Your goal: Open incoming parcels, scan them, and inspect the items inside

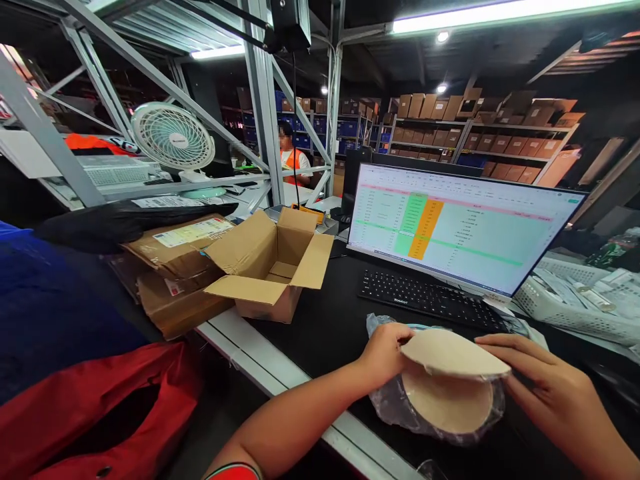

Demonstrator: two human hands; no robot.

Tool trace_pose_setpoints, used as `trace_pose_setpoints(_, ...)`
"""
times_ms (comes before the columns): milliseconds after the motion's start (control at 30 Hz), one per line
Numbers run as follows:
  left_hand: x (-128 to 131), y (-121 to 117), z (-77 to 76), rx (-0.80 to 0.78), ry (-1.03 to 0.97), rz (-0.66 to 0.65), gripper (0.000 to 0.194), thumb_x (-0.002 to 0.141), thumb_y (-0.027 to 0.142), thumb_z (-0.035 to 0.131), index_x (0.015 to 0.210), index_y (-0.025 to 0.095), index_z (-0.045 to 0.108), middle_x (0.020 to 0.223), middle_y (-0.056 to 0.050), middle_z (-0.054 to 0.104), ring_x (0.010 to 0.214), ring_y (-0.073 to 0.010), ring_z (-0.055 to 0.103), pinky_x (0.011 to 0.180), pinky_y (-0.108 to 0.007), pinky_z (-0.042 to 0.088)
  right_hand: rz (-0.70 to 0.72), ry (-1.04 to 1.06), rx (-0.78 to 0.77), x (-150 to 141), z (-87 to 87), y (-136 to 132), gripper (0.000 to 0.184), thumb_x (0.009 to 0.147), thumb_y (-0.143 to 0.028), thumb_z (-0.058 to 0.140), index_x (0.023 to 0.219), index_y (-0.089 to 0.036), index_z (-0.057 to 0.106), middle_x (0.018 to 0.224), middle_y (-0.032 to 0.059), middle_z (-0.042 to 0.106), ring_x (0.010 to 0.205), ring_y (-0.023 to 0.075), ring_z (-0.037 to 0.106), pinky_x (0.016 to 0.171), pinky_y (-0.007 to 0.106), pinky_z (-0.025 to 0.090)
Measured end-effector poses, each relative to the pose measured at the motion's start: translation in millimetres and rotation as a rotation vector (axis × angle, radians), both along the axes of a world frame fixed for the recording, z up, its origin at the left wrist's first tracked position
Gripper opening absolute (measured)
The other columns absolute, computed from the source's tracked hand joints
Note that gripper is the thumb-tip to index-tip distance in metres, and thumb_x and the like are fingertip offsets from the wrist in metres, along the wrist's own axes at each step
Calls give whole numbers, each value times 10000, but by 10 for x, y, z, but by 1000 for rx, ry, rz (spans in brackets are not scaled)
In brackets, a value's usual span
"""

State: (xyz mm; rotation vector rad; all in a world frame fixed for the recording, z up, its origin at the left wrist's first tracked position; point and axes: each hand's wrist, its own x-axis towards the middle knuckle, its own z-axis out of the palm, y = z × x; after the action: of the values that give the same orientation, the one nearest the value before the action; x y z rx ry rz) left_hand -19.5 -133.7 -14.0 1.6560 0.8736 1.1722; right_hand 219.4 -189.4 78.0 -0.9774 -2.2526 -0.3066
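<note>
My left hand (385, 353) pinches the left edge of a beige, rounded pad (453, 353) that comes to a point on the right. At the pad's right side is my right hand (555, 387), its fingers over the edge and the thumb lower down, holding it. Just below lies a second beige rounded pad (447, 400), partly covered by the upper one. Crinkled clear plastic wrap (395, 403) surrounds the lower pad on the black desk. What exactly the pads are I cannot tell.
An open cardboard box (260, 290) stands left of my hands, beside stacked parcels (185, 260). Behind are a keyboard (430, 297) and monitor (450, 220). A white basket (575, 293) sits right. A red bag (115, 413) is lower left; a person (295, 160) is farther back.
</note>
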Motion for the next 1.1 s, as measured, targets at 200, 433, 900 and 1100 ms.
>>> trace_pose_setpoints(200,18,-23,-3,-179,-184,69,402,829,558,655,839,168,752,774,-47,712,730,-217,629,679,-314,472,-291,370,-101,-101,-102,96,332,989,-483,529,1238,-299,649,1075,40,709,899,219,698,754,359,576)
trace_pose_setpoints(433,1,115,-1,-319,-337,224,611,771,698,657,895,105,743,828,-82,729,751,-215,635,659,-281,474,-39,336,-694,-290,-352,131,527,958,-557,565,1371,-230,562,1140,102,675,912,211,670,760,336,597)
trace_pose_setpoints(900,-47,-15,119,-389,-415,401,546,684,697,745,687,163,629,642,6,618,675,-172,583,645,-273,464,-7,454,-958,-476,-477,149,519,882,-398,610,1343,-165,562,1041,84,704,833,201,662,677,297,549)
trace_pose_setpoints(1100,-59,-21,104,-498,-494,494,519,589,639,783,580,208,494,575,56,531,636,-138,534,629,-266,421,-22,454,-882,-420,-514,172,457,921,-375,575,1332,-177,597,1160,112,695,986,247,677,785,345,580)
